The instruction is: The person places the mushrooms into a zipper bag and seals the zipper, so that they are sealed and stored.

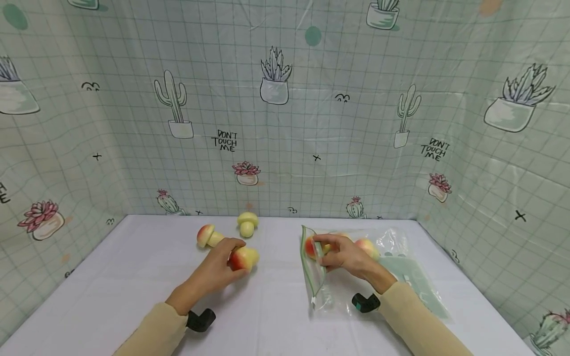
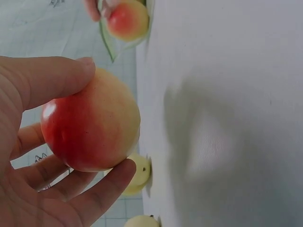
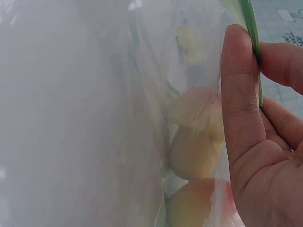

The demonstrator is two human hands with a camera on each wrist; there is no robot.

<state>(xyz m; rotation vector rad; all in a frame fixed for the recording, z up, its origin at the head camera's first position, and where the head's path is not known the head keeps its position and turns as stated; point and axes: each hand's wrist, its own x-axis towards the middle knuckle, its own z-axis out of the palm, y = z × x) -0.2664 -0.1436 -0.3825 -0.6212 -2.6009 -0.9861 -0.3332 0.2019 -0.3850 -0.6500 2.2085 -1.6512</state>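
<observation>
Left hand (image 1: 218,269): grip clamped round a red-and-yellow rounded piece (image 1: 244,258), which is held over the surface (image 1: 271,311), left of the bag. Right hand (image 1: 345,257): green-edged rim (image 1: 303,252) of the clear bag (image 1: 411,277) pinched between thumb and fingers. Similar rounded pieces (image 1: 367,248) seen inside the bag. Behind the left hand, a second red-tipped piece (image 1: 206,236) and a yellow one (image 1: 247,223) are noted.

Over on the bench (image 1: 276,321), a bag (image 1: 414,282) lies to the right, items (image 1: 367,247) inside it; leftward, two mushrooms (image 1: 247,220) lie behind the piece (image 1: 244,258) in the left hand (image 1: 215,268).
</observation>
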